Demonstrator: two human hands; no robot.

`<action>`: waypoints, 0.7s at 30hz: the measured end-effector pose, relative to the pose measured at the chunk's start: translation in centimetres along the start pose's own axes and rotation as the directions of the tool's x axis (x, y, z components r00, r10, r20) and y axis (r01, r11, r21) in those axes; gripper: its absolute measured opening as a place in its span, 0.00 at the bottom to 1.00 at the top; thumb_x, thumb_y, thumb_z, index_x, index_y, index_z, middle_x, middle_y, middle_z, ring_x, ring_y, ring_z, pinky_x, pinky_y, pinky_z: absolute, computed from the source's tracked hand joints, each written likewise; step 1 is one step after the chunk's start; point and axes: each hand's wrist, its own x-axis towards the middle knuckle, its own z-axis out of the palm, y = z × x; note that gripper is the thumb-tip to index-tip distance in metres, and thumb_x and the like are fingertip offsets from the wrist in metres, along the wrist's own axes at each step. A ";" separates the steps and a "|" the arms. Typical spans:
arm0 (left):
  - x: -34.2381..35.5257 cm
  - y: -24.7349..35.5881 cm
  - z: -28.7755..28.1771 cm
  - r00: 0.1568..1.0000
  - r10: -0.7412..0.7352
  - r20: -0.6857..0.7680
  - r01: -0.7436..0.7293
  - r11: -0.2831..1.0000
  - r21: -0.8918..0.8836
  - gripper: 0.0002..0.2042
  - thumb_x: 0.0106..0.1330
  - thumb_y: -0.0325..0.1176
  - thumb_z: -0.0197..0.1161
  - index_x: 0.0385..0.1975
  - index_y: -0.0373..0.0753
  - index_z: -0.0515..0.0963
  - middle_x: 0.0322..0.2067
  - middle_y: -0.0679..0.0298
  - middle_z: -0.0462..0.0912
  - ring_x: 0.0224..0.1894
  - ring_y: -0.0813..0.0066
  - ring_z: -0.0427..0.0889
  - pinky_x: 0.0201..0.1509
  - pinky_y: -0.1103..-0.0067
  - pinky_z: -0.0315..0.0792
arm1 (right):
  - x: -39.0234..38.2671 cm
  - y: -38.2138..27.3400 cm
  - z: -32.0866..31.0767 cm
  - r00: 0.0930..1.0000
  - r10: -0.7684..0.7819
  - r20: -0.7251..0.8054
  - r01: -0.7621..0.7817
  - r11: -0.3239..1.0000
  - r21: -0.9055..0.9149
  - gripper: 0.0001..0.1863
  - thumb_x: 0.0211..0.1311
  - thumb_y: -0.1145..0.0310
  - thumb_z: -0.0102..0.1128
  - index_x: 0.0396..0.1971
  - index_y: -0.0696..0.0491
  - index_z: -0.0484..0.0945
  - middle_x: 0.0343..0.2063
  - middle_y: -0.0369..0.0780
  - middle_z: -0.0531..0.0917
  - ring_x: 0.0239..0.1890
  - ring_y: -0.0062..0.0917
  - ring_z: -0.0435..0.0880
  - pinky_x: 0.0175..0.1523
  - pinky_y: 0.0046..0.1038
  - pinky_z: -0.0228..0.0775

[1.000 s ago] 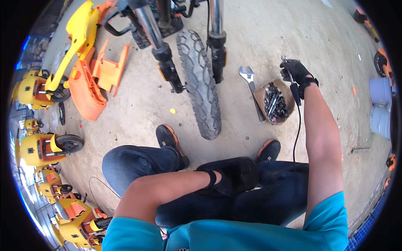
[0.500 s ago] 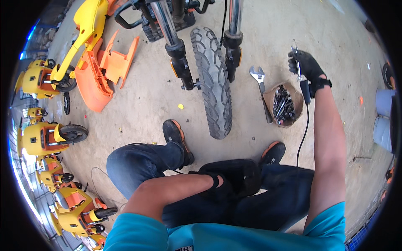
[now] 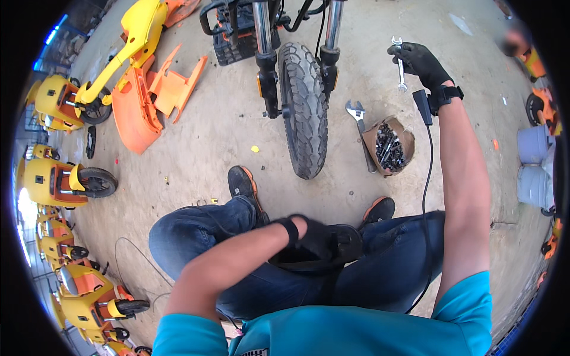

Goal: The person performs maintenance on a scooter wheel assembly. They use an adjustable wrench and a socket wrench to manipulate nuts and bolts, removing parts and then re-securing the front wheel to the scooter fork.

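Observation:
Out to the right, my right hand, in a black glove, is closed around a small silver double open-ended wrench, held upright with both jaws showing. My left hand, also gloved in black, is at a dark, open-topped bag-like thing between my thighs. Its fingers are lost against the black, so their grip cannot be made out. Below the right hand, an adjustable wrench lies on the floor beside an open cardboard box of loose bolts and small metal parts.
A treaded front wheel with fork legs stands before me. Orange body panels and a yellow one lie at upper left. Yellow scooters line the left; white buckets stand far right. A cable trails from my right wrist.
My right hand has risen and shifted slightly left, with the wrench in it turned more fully into view. At my lap, my left hand has moved and the dark thing there has tilted.

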 end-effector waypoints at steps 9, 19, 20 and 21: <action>-23.6 11.9 -10.5 0.568 -0.177 -0.804 0.183 0.979 -0.087 0.24 0.63 0.45 0.57 0.56 0.40 0.68 0.44 0.63 0.77 0.43 0.78 0.76 0.41 0.77 0.76 | -8.9 -12.7 0.4 0.956 -0.290 0.035 0.292 0.940 -0.177 0.20 0.66 0.52 0.47 0.41 0.52 0.77 0.28 0.32 0.81 0.25 0.10 0.71 0.28 0.15 0.61; -26.3 27.2 -8.4 0.355 0.374 -0.857 -0.707 0.707 0.015 0.18 0.69 0.40 0.50 0.44 0.27 0.68 0.36 0.50 0.78 0.38 0.63 0.82 0.46 0.72 0.80 | -16.2 -17.9 7.3 0.692 -0.700 0.175 0.715 0.633 -0.297 0.11 0.61 0.66 0.49 0.35 0.56 0.79 0.20 0.36 0.77 0.23 0.21 0.75 0.25 0.22 0.68; -26.2 26.5 -9.4 0.356 0.442 -0.823 -0.778 0.628 0.001 0.18 0.69 0.40 0.50 0.43 0.26 0.67 0.36 0.50 0.78 0.38 0.62 0.82 0.47 0.72 0.80 | -16.0 -16.6 7.8 0.808 -0.572 0.140 0.581 0.814 -0.023 0.16 0.65 0.61 0.47 0.44 0.56 0.75 0.25 0.34 0.77 0.22 0.15 0.69 0.24 0.18 0.62; -26.9 28.2 -7.2 0.245 0.396 -0.885 -0.758 0.647 0.080 0.19 0.69 0.40 0.50 0.44 0.26 0.66 0.38 0.48 0.77 0.40 0.61 0.81 0.48 0.72 0.79 | -15.4 -17.2 11.1 0.852 -0.487 0.191 0.403 0.845 0.351 0.21 0.68 0.57 0.46 0.52 0.55 0.72 0.29 0.32 0.77 0.21 0.09 0.64 0.23 0.14 0.56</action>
